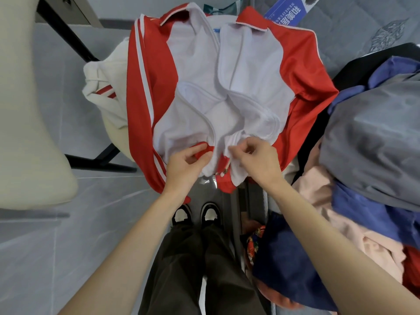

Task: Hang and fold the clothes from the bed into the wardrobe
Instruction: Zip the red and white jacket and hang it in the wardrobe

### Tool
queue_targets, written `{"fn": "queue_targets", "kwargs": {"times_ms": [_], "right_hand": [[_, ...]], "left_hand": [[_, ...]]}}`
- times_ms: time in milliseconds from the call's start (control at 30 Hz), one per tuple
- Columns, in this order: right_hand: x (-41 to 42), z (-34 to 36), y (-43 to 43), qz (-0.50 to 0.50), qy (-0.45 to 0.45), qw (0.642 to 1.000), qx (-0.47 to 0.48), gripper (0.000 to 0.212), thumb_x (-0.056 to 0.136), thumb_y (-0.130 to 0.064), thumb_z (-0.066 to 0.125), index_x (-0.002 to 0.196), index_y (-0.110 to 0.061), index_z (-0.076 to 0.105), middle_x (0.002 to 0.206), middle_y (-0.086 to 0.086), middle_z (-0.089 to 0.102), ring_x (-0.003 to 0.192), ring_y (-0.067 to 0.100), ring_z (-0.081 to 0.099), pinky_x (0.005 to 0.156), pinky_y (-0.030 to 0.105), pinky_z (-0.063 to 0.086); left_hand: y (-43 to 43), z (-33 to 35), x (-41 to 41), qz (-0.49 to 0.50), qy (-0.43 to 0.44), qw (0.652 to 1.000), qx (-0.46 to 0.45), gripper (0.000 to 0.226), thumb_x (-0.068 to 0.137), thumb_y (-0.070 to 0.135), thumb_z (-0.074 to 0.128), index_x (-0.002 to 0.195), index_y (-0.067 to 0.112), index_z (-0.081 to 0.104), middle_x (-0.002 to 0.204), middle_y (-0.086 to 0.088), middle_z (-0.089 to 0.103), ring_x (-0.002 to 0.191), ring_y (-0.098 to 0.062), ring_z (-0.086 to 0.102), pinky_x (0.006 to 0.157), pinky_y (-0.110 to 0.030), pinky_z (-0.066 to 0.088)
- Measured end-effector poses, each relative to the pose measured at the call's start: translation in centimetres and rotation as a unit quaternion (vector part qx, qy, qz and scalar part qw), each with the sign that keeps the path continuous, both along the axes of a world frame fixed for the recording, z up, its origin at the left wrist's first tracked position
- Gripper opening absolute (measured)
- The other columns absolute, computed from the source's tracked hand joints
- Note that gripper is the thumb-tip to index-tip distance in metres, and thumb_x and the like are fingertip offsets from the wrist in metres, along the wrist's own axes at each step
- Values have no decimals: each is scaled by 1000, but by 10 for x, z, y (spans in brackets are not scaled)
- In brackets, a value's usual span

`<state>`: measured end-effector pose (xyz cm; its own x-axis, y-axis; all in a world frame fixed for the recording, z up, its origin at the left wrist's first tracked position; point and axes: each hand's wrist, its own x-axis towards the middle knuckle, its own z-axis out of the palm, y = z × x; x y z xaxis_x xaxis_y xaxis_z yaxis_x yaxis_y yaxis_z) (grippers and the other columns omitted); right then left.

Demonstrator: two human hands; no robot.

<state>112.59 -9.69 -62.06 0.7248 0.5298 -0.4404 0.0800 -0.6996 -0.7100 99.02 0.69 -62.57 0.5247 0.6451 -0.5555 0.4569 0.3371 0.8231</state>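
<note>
A red jacket (300, 71) with white sleeve stripes and a white lining lies spread open, inside up, over the bed's edge in front of me. My left hand (186, 164) pinches the red hem at the bottom left of the opening. My right hand (256, 160) pinches the white ribbed edge on the other side, fingers curled. Both hands are at the jacket's bottom, close together.
A heap of clothes (372, 137) in grey, blue, pink and navy fills the bed at the right. A cream garment with red stripes (104, 92) lies on a chair at the left. A cream chair back (29, 123) stands nearer. Grey tiled floor (68, 246) below.
</note>
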Motion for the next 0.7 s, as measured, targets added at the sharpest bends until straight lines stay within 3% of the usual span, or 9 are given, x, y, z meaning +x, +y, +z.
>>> {"fn": "queue_targets", "kwargs": {"times_ms": [100, 233, 367, 433, 467, 500, 567, 633, 700], "right_hand": [[-1, 21, 10, -27, 136, 987, 81, 25, 85, -23, 71, 62, -14, 66, 65, 1, 71, 63, 7, 66, 69, 20, 51], [-3, 31, 21, -68, 176, 977, 99, 21, 85, -21, 71, 67, -11, 73, 70, 1, 73, 73, 7, 68, 81, 20, 53], [-4, 31, 26, -78, 202, 972, 92, 20, 83, -22, 74, 66, -11, 71, 66, -4, 70, 64, -6, 63, 60, 4, 43], [-3, 31, 26, -70, 200, 974, 80, 20, 82, -23, 74, 65, -14, 70, 68, -6, 68, 61, -11, 59, 58, 1, 40], [-3, 31, 25, -70, 202, 974, 78, 17, 84, -24, 73, 68, -16, 72, 71, -7, 68, 61, -13, 58, 59, 0, 40], [-3, 32, 24, -77, 205, 973, 78, 15, 86, -24, 70, 75, -15, 74, 73, -9, 67, 62, -12, 58, 60, 2, 41], [-7, 30, 19, -106, 200, 971, 72, 20, 91, -25, 64, 90, -9, 74, 77, -6, 68, 66, -3, 59, 64, 11, 47], [-16, 28, 11, -139, 201, 969, 48, 28, 94, -28, 59, 94, -3, 71, 76, 1, 69, 64, 10, 59, 65, 24, 50], [-28, 26, -1, -163, 226, 960, 27, 34, 97, -31, 54, 91, -2, 71, 72, 3, 71, 56, 13, 61, 59, 26, 54]], "left_hand": [[-7, 5, 2, -17, -11, 1000, -12, 31, 86, 17, 69, 117, 16, 68, 90, 21, 67, 80, 19, 61, 61, 0, 44], [-5, 11, -4, -16, -30, 995, -97, 28, 86, 45, 61, 95, 24, 76, 87, 12, 75, 88, 4, 67, 78, -11, 49], [-2, 10, -9, -90, -12, 996, -12, 28, 82, 29, 74, 109, 25, 73, 88, 18, 74, 84, 9, 66, 67, -1, 44], [-2, 8, -9, -73, -1, 997, 19, 10, 84, 23, 72, 87, 31, 77, 67, 17, 71, 64, 7, 65, 59, -3, 43], [-1, 3, -9, -62, 6, 998, 33, 17, 87, 22, 70, 73, 30, 75, 58, 14, 68, 56, 5, 62, 56, -4, 42], [0, 5, -7, -42, 8, 999, 19, 20, 88, 23, 68, 69, 23, 74, 60, 10, 69, 58, 1, 65, 59, -7, 46], [2, 5, -4, -3, 22, 998, -60, 23, 89, 27, 67, 87, 6, 74, 83, -5, 75, 79, -11, 72, 74, -16, 55], [3, 2, -1, 33, 21, 989, -143, 28, 90, 30, 65, 99, 4, 72, 95, -9, 75, 91, -15, 71, 83, -24, 56], [3, 3, 2, 55, 16, 979, -197, 31, 92, 29, 62, 107, 2, 68, 101, -12, 73, 97, -18, 70, 89, -28, 55]]}}
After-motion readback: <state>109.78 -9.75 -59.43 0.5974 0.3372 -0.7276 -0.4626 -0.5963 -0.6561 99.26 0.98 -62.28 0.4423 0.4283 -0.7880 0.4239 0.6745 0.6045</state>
